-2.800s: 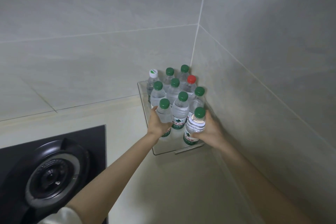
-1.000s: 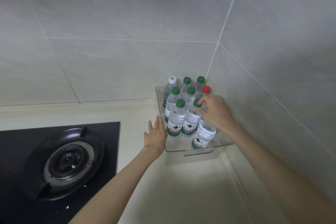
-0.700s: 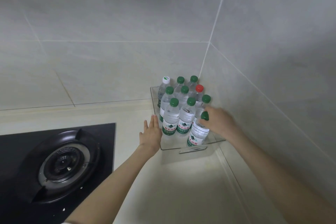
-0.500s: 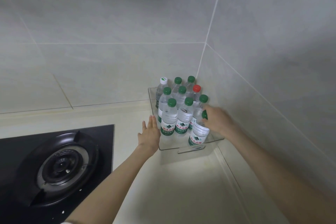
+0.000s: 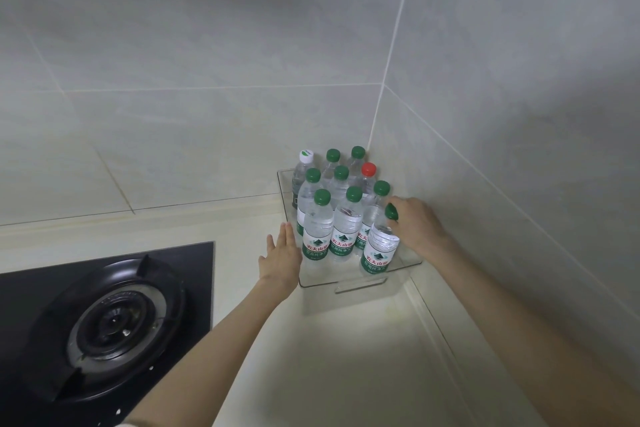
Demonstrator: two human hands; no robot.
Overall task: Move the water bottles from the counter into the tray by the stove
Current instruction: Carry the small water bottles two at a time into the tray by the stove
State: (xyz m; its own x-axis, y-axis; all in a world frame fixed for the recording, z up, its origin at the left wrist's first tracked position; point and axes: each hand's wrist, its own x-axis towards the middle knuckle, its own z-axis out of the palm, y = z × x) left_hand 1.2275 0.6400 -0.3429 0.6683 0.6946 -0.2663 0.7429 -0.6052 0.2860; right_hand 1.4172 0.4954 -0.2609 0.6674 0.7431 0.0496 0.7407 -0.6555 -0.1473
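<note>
Water bottles [image 5: 343,218] stand packed in the clear tray [image 5: 322,282] at the corner of the surface [image 5: 329,357], right of the stove burner [image 5: 114,326], which the frame edge cuts off. The left hand [image 5: 280,258] lies flat, fingers [image 5: 286,236] straight, against the tray's left wall. The right hand [image 5: 417,227] curls round the neck of the tilted front bottle [image 5: 379,248], fingertips hidden behind it. Back rows show little but caps [image 5: 333,155]: green, one red, one white

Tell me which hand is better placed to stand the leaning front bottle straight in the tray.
Right. The right hand holds the leaning bottle at its neck; the left hand lies flat beside the tray, empty.
</note>
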